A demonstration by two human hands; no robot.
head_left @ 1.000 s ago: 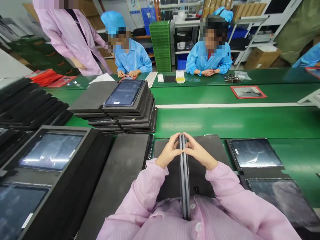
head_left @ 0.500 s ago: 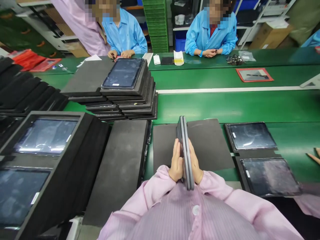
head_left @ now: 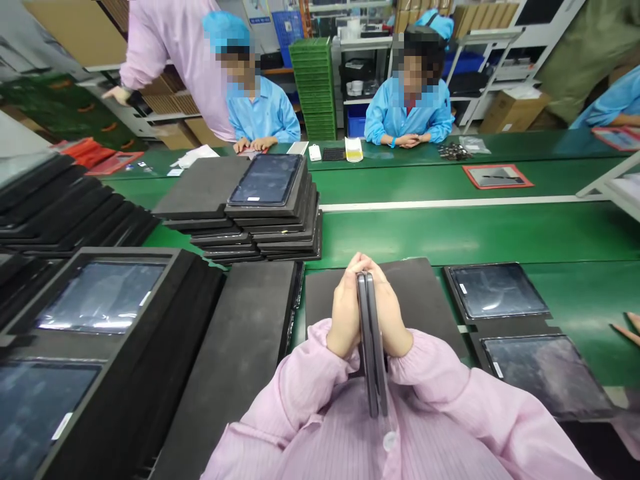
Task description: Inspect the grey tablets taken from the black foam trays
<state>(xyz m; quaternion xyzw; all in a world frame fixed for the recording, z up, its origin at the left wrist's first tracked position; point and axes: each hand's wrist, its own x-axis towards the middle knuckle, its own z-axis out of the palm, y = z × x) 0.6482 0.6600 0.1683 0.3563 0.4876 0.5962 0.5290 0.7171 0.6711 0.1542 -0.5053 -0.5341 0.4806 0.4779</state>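
Note:
Two thin dark tablets (head_left: 371, 347) stand on edge, pressed back to back, in front of my chest. My left hand (head_left: 344, 313) lies flat against their left face and my right hand (head_left: 393, 313) against their right face. The fingertips of both hands meet over the far top edge. Under them a black foam mat (head_left: 425, 293) lies on the green bench (head_left: 475, 233). Both sleeves are pink.
Stacks of black foam trays (head_left: 273, 213), the top one holding a tablet, stand ahead on the left. More trays with tablets (head_left: 100, 297) fill the left side. Two tablets (head_left: 495, 290) lie at my right. Two people in blue sit across the bench; one in pink stands at the left.
My hands slid up the paired tablets from the near end to the far top edge. The tablets came back toward my chest. The view tilted up.

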